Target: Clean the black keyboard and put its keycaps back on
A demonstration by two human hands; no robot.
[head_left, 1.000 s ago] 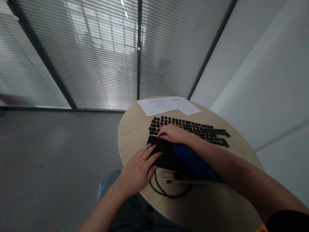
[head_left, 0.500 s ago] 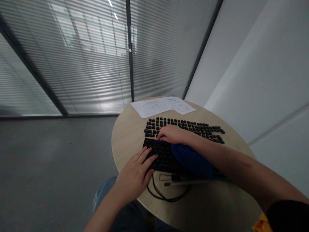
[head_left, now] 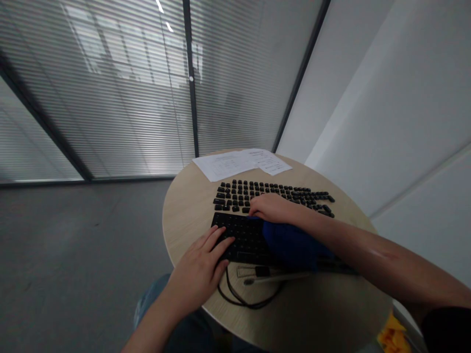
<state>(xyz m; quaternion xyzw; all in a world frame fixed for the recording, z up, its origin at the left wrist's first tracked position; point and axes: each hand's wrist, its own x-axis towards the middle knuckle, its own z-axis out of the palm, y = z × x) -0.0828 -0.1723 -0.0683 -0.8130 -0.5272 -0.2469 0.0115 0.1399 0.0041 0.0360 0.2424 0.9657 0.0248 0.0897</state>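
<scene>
Black keyboard [head_left: 239, 240]: I saw it lying on the near part of the bench [head_left: 184, 211], its right side partly covered.
Left grip [head_left: 196, 272]: released, spread out, with the fingertips resting on the keyboard's left end.
Right grip [head_left: 270, 208]: clenched, fingers bent at the keyboard's far edge, pinching the blue cloth [head_left: 290, 242].
Cloth: it trailed from those fingers over the keyboard toward the near right, under the right forearm.
Loose keycaps [head_left: 224, 195]: I had them just beyond the keyboard, set out in rows, some hidden behind the right grip and forearm.
Papers [head_left: 224, 166]: they lay near the far edge, overlapping, their print too small for me to read.
Near edge: a black cable [head_left: 253, 307] made a loop; near it lay a long thin tool [head_left: 279, 278].
Far right, low: I could not identify a yellow item [head_left: 393, 336] past the bench's edge.
</scene>
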